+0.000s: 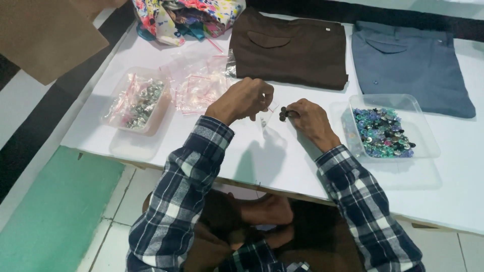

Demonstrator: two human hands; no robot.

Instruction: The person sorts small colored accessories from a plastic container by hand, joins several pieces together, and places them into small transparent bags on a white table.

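My left hand (244,99) pinches the top of a small clear zip bag (265,120) that hangs just above the white table (282,161). My right hand (308,117) holds a few dark buttons (284,113) in its fingertips, right beside the bag's mouth. Both arms wear blue plaid sleeves. A clear plastic tub of mixed blue, green and dark buttons (384,133) sits just right of my right hand.
A second clear tub (136,100) holding filled little bags stands at the left, with a pile of empty zip bags (199,83) beside it. Folded brown trousers (292,48), folded grey-blue trousers (411,63) and colourful fabric (186,17) lie at the back.
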